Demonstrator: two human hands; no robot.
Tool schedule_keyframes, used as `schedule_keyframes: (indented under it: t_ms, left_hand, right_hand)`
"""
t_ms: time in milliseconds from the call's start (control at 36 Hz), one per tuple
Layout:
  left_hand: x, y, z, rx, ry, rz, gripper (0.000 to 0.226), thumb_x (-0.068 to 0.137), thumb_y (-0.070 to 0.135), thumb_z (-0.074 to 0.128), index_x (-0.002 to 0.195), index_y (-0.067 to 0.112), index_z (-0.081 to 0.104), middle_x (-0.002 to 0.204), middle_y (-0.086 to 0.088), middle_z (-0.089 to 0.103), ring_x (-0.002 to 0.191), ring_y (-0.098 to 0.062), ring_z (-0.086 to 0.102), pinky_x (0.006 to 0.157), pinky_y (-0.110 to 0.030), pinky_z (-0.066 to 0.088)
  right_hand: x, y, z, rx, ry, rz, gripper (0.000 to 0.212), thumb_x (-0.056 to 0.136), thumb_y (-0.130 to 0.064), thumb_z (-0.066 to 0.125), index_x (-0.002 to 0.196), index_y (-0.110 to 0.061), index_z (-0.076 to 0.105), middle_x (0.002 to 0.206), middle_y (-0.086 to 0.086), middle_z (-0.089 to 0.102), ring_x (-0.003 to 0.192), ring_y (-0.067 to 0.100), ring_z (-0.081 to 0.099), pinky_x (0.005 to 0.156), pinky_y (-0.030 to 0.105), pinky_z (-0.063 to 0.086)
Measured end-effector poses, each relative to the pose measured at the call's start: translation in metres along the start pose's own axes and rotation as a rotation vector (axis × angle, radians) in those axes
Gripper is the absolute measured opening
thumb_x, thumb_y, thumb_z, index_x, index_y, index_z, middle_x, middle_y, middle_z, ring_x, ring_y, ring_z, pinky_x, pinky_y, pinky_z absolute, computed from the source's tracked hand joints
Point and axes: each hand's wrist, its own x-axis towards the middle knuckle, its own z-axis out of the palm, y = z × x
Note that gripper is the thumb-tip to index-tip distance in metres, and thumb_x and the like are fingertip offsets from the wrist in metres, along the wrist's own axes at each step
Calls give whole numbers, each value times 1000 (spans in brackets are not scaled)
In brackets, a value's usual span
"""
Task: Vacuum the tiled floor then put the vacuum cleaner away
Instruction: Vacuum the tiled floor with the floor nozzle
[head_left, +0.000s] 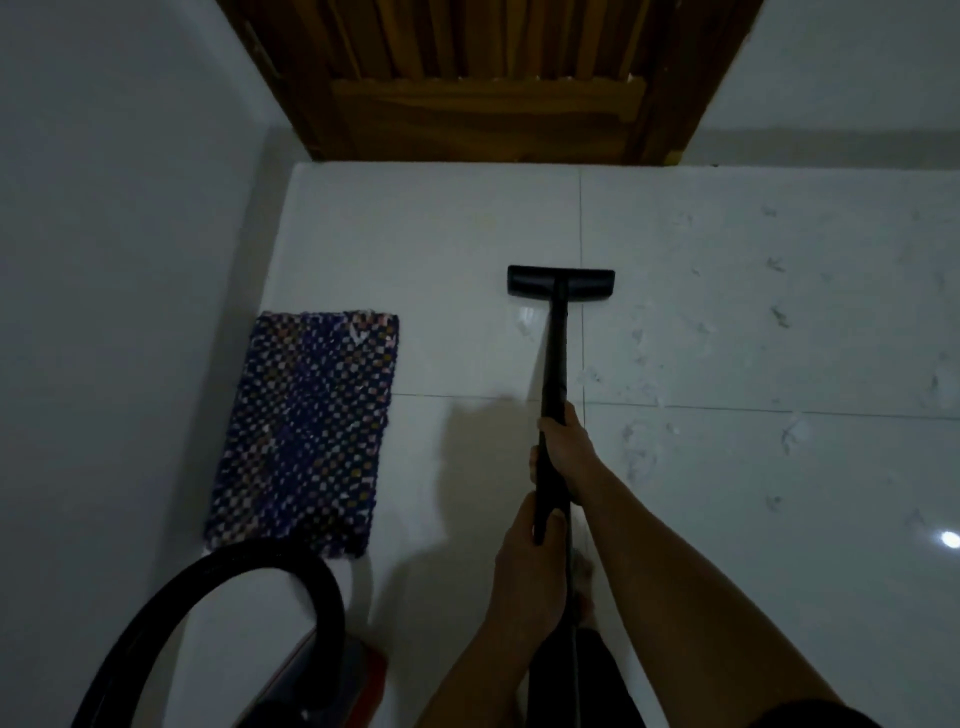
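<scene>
The vacuum's black floor head (561, 282) lies flat on the white tiled floor (426, 249), a little short of the door. Its black wand (554, 358) runs back toward me. My right hand (563, 447) grips the wand higher up, and my left hand (527, 566) grips it just below, near my body. A black hose (291, 574) loops at the lower left over the red vacuum body (337, 680). Scattered bits of light debris (779, 317) lie on the tiles to the right of the head.
A dark blue woven mat (311, 431) lies by the left wall (114, 312). A wooden door (483, 78) stands straight ahead, with wall on either side. My bare foot (584, 597) shows beneath my arms.
</scene>
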Motion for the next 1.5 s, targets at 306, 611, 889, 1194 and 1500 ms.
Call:
schedule_keyframes:
  t_ms: [306, 611, 889, 1194, 1500]
  left_hand:
    - [-63, -57, 6, -175, -14, -76, 19, 101, 27, 38, 113, 42, 38, 72, -7, 57, 49, -14, 54, 38, -22, 46]
    - [-113, -108, 33, -95, -8, 21, 31, 101, 25, 36, 131, 27, 44, 72, -6, 56, 40, -5, 52, 36, -14, 42]
    - [-164, -150, 36, -62, -37, 2, 28, 101, 23, 35, 126, 23, 48, 74, -3, 57, 53, -10, 54, 39, -14, 42]
    - [-217, -189, 41, -162, -27, -67, 24, 101, 24, 36, 121, 34, 44, 71, -9, 55, 51, -16, 53, 37, -19, 45]
    - [-273, -247, 29, -70, -5, -11, 19, 100, 27, 38, 113, 38, 46, 72, -5, 57, 56, -15, 56, 56, -33, 52]
  right_hand:
    - [-50, 69, -9, -74, -26, 3, 38, 98, -10, 41, 134, -22, 38, 56, 12, 48, 42, 22, 47, 43, 28, 44]
    - [-89, 119, -41, -83, -31, 4, 46, 99, -10, 40, 143, -23, 32, 56, 11, 48, 42, 20, 46, 41, 27, 44]
    - [-132, 171, -54, -37, -9, 48, 42, 102, -11, 38, 142, -21, 31, 59, 11, 45, 45, 21, 44, 39, 27, 42]
    - [-178, 216, -61, -46, -29, 74, 45, 101, -12, 38, 144, -23, 30, 59, 10, 46, 44, 21, 45, 43, 29, 43]
    - [-239, 275, -56, -33, -61, 75, 45, 101, -11, 36, 143, -24, 28, 54, 9, 45, 42, 20, 44, 42, 28, 42]
